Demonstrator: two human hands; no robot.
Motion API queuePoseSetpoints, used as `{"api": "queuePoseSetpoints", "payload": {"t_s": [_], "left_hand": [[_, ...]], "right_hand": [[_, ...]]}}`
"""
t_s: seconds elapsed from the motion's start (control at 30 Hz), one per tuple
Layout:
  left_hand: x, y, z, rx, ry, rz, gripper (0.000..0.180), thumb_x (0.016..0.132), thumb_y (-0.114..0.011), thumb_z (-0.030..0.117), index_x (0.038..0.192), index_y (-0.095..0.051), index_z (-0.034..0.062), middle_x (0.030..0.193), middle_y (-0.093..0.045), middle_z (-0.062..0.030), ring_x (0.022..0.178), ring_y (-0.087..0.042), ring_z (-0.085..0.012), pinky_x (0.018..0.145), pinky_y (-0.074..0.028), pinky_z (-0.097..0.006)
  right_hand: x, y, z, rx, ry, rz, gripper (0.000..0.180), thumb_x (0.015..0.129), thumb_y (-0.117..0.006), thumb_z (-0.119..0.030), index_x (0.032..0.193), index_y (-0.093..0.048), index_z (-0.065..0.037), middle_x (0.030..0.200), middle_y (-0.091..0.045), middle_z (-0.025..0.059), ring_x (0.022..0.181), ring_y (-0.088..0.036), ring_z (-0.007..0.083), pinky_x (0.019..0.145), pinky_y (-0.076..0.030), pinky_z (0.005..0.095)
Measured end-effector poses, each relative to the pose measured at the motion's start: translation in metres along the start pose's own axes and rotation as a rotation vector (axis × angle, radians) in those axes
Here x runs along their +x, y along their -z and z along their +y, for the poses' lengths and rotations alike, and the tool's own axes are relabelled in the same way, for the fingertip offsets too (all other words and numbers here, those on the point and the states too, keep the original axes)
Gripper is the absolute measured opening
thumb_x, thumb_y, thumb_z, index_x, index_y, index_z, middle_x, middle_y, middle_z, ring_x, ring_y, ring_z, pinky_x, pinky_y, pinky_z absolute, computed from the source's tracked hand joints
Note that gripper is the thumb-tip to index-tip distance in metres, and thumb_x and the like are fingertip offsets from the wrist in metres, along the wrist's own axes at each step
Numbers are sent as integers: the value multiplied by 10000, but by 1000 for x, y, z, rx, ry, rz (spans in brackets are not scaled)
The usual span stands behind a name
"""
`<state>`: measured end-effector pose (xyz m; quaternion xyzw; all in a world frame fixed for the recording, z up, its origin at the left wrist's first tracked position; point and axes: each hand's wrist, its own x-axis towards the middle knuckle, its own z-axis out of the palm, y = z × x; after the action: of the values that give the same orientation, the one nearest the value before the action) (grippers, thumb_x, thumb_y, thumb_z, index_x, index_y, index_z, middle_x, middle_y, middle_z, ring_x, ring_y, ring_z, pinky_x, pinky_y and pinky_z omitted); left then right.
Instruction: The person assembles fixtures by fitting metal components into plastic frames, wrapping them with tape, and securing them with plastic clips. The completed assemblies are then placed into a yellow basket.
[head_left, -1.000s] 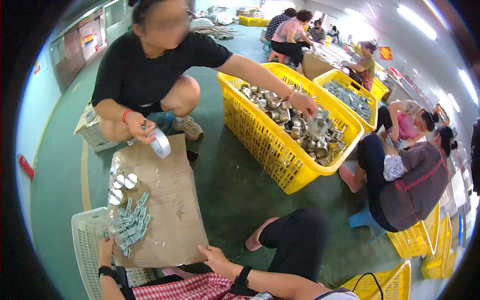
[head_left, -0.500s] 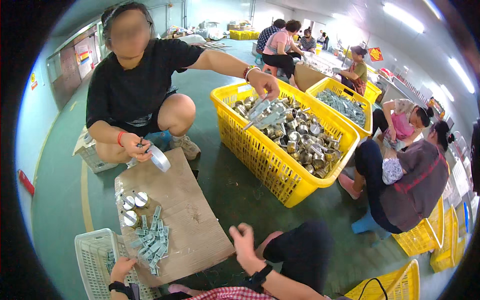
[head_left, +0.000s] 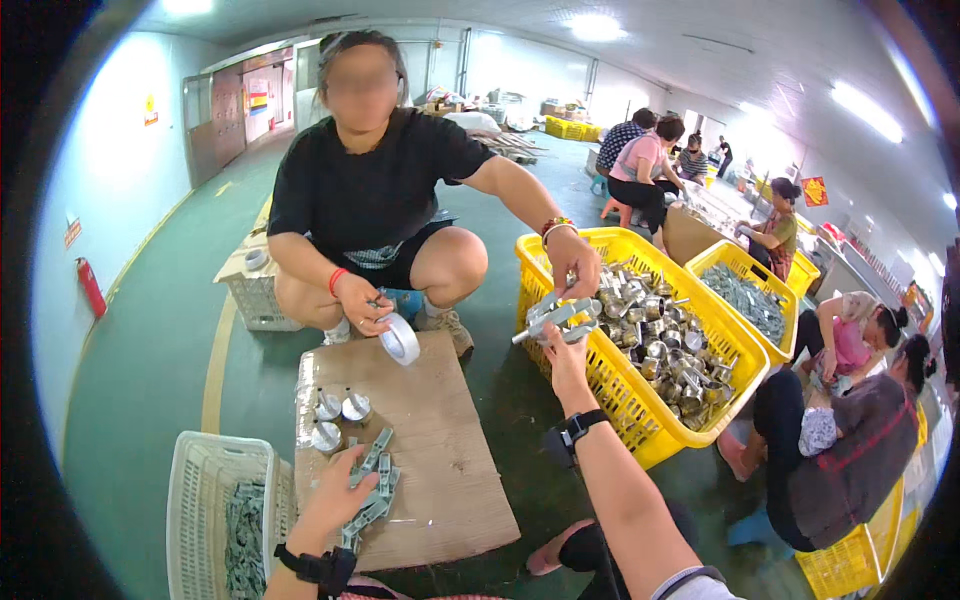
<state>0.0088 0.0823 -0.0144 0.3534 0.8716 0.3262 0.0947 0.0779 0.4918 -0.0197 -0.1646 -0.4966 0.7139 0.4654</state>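
Note:
My right hand (head_left: 569,368) reaches forward, its fingers closed on the lower side of a bunch of grey metal clips (head_left: 562,316). A co-worker's hand (head_left: 572,262) holds the same bunch from above. My left hand (head_left: 338,492) is low over the cardboard sheet (head_left: 455,470), thumb and fingers around grey clips at the edge of a small pile (head_left: 376,495). Behind that pile, several round silver metal cups with stems (head_left: 355,405) stand on the cardboard. The co-worker's other hand (head_left: 362,303) holds a roll of pale tape (head_left: 399,340).
A yellow crate (head_left: 620,405) full of shiny metal cups stands at the right, with another yellow crate (head_left: 790,350) of grey parts behind it. Beside my left arm is a white basket (head_left: 185,500) containing grey clips. People sit on low stools at the right (head_left: 850,450).
My right hand has come up and forward from near my knee to the co-worker's bunch of clips. My left hand has moved from the white basket's edge onto the pile. The view has turned left.

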Motion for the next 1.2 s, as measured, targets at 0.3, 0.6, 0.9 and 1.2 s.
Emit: {"api": "queuePoseSetpoints", "payload": {"t_s": [0.3, 0.6, 0.9, 1.2], "left_hand": [[-4, -8, 42, -332, -196, 20, 332, 804, -629, 152, 1089, -561, -4, 1074, -578, -172, 953, -592, -291, 826, -460, -354], [-17, -2, 92, -299, -507, 189, 440, 685, -742, 72, 1101, -596, 65, 1084, -559, -101, 916, -590, -256, 794, -483, -325], [-19, -10, 87, -227, -536, 109, 477, 632, -747, 22, 1086, -609, 71, 1089, -562, -106, 937, -592, -257, 784, -507, -328], [-18, -14, 74, -821, -135, -27, 435, 747, -630, -88, 1149, -517, 32, 1193, -515, -98, 1099, -531, -212, 910, -477, -354]], "right_hand": [[-133, -48, -58, 150, -779, -455, 483, 902, -460, -479, 1234, -455, -128, 1182, -562, 56, 1073, -533, 206, 888, -437, 422], [-200, -48, -68, 206, -1177, -580, 562, 906, -452, -500, 1330, -347, -147, 1246, -498, 52, 1105, -499, 223, 965, -364, 445], [-209, -40, -67, 102, -1193, -622, 654, 880, -485, -535, 1342, -318, -102, 1271, -460, 87, 1117, -490, 226, 921, -418, 429], [-203, -35, -67, 67, -869, -631, 538, 943, -455, -376, 1323, -298, -28, 1310, -414, 98, 1184, -445, 219, 967, -405, 410]]}}
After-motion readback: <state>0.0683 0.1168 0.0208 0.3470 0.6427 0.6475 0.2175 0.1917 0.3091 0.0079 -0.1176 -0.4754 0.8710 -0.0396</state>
